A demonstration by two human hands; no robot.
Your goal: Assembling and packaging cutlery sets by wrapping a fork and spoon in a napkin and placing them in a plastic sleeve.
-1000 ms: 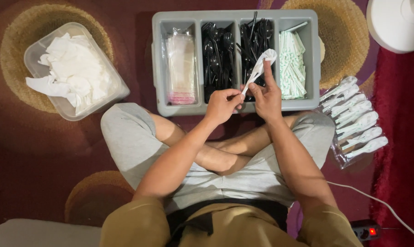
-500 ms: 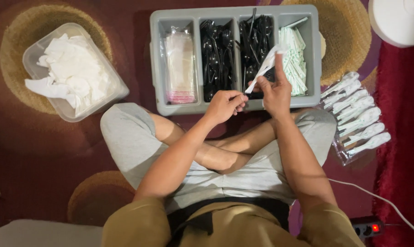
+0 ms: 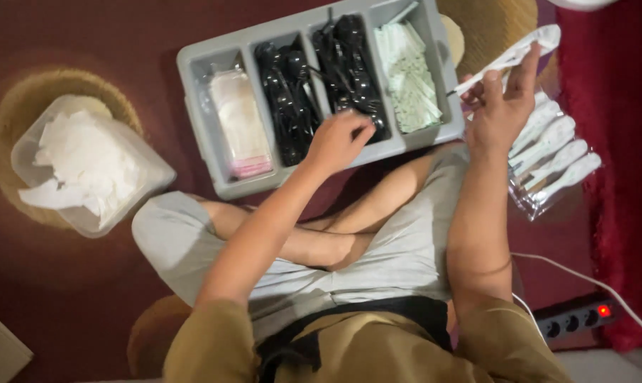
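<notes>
Over the tray, left hand: the left hand point(image 3: 343, 140) reaches into a black-cutlery slot, its fingers curled down among the black cutlery point(image 3: 353, 74); whether it grips a piece cannot be told.
Right hand: the right hand point(image 3: 500, 113) is raised beside the tray's right end, pinching a white wrapped packet point(image 3: 509, 59) between its fingertips.
Packet: tilted, its far end pointing up and right, clear of the tray.
Tray: a grey tray point(image 3: 201, 142) with four slots lies on the floor before the crossed legs; a clear bag with a pink edge point(image 3: 239, 120) fills the left slot, black cutlery the two middle ones, pale green sachets point(image 3: 408, 74) the right one.
Right of the hand: finished packets point(image 3: 555, 159) lie in a row on clear plastic.
Far left: a clear tub of napkins point(image 3: 86, 167).
Near right: a power strip point(image 3: 576, 315), red light on.
</notes>
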